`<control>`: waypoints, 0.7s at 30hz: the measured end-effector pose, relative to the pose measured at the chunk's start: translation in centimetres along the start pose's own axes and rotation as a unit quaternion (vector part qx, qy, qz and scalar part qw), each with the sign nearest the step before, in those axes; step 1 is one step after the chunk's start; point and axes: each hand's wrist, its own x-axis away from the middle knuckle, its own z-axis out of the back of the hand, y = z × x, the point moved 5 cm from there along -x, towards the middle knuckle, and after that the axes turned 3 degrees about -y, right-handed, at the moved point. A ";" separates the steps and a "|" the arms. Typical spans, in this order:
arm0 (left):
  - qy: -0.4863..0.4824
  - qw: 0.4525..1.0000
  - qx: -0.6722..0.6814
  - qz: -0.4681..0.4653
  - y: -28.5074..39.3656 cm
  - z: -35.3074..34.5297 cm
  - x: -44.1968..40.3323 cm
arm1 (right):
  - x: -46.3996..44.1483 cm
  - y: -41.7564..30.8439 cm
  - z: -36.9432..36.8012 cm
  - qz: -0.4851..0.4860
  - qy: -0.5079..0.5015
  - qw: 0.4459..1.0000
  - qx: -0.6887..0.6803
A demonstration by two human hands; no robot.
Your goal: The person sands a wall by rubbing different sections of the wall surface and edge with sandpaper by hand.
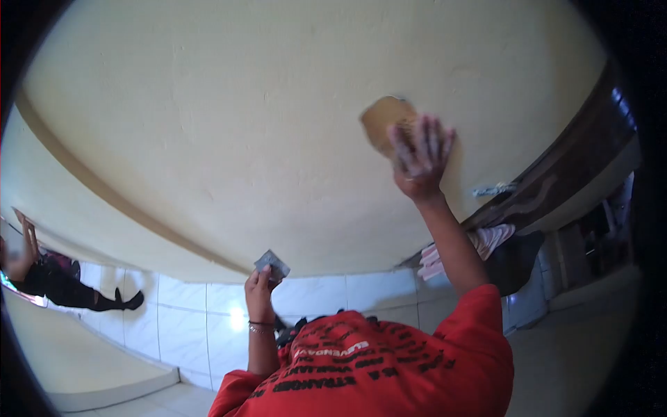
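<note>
My right hand (422,149), fingers spread and slightly blurred, presses a brown sheet that looks like sandpaper (386,119) against the cream wall (278,111). The sheet sticks out beyond the fingertips to the upper left. Lower down, close to the bottom of the wall in view, my left hand (260,286) pinches a small grey flat piece with square corners (272,265). It looks like a scraper blade, but I cannot make out its exact kind. A bracelet is on the left wrist.
A ledge-like band (118,201) curves along the wall at left. Another person's hand (17,256) and black-clad limb (62,286) show at far left. Dark wood (556,163), a small pale object (495,189) and striped cloth (495,238) are at right. White tiles (184,295) cover the floor.
</note>
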 end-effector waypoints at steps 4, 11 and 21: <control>0.020 1.000 0.019 0.014 0.0 -0.2 0.6 | 10.1 -0.4 -3.7 -0.314 0.068 0.942 -0.102; -0.011 0.999 -0.051 0.015 1.8 0.1 0.3 | 43.2 -18.4 -4.4 -0.666 -0.548 0.347 -0.369; -0.028 0.997 -0.059 0.047 0.8 1.1 -1.6 | 45.9 -17.8 -0.9 -0.694 -0.451 0.393 -0.401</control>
